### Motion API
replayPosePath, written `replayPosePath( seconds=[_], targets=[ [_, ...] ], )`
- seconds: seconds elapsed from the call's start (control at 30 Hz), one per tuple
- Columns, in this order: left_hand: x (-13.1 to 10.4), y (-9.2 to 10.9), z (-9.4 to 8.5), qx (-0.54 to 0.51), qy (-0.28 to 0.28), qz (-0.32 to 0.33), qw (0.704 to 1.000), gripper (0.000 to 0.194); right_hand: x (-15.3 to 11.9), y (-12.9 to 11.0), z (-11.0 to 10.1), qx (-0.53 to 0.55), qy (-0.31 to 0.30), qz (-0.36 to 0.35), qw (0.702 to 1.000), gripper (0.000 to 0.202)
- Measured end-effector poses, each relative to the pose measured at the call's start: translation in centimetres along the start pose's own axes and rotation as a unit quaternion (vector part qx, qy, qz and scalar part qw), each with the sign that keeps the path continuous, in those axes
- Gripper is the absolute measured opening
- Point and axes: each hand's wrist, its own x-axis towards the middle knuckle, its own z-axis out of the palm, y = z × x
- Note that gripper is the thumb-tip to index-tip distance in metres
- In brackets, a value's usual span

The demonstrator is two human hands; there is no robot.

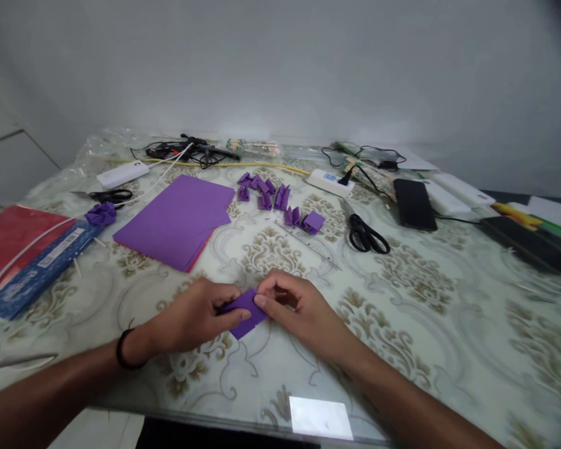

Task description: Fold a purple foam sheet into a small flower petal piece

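Between both hands, just above the patterned table, is a small purple paper piece (pixel 245 317). My left hand (pixel 203 315) pinches its left side, with the thumb lying on top. On its upper right edge, the thumb and fingers of my right hand (pixel 297 305) are closed. Beyond the hands lie several small folded purple pieces (pixel 281 197). A stack of purple sheets (pixel 180 215), with a red edge showing beneath, rests to the left of them. The undersides of the fingers are partly hidden.
Black-handled scissors (pixel 367 234) lie right of centre, near a clear ruler (pixel 308 244) and a white power strip (pixel 330 182). A black phone (pixel 414 204) is farther right. At left are a red and blue packet (pixel 42 265), crumpled purple paper (pixel 101 214) and another pair of scissors (pixel 111 196).
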Motion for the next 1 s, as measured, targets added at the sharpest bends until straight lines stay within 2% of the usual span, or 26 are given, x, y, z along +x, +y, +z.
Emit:
replayPosePath(
  seconds=[0.1, 0.27, 0.43, 0.6, 0.67, 0.83, 1.0],
  targets=[
    [0.0, 0.1, 0.0, -0.013, 0.022, -0.003, 1.0, 0.044, 0.0, 0.0, -0.2, 0.014, -0.005, 0.006, 1.0, 0.021],
    [-0.1, 0.2, 0.2, -0.026, -0.037, -0.019, 0.999, 0.036, -0.1, 0.0, 0.0, -0.003, -0.019, 0.0, 1.0, 0.02],
    [0.1, 0.1, 0.0, -0.029, 0.014, -0.009, 0.999, 0.047, -0.1, 0.0, 0.1, 0.047, -0.014, 0.049, 0.998, 0.03],
    [-0.1, 0.5, -0.3, -0.064, -0.071, -0.006, 0.995, 0.037, -0.2, -0.2, 0.1, 0.026, -0.056, 0.027, 0.998, 0.027],
    [-0.2, 0.6, -0.3, -0.056, -0.081, 0.0, 0.995, 0.041, -0.2, -0.2, 0.2, 0.022, -0.08, 0.026, 0.996, 0.024],
    [-0.2, 0.8, -0.5, -0.033, -0.051, 0.016, 0.998, 0.045, -0.2, -0.2, 0.1, 0.016, -0.078, 0.024, 0.997, 0.019],
    [-0.4, 1.2, -1.3, -0.073, -0.012, 0.029, 0.997, 0.047, 0.0, -0.6, -0.5, 0.004, -0.057, 0.0, 0.998, 0.02]
  ],
)
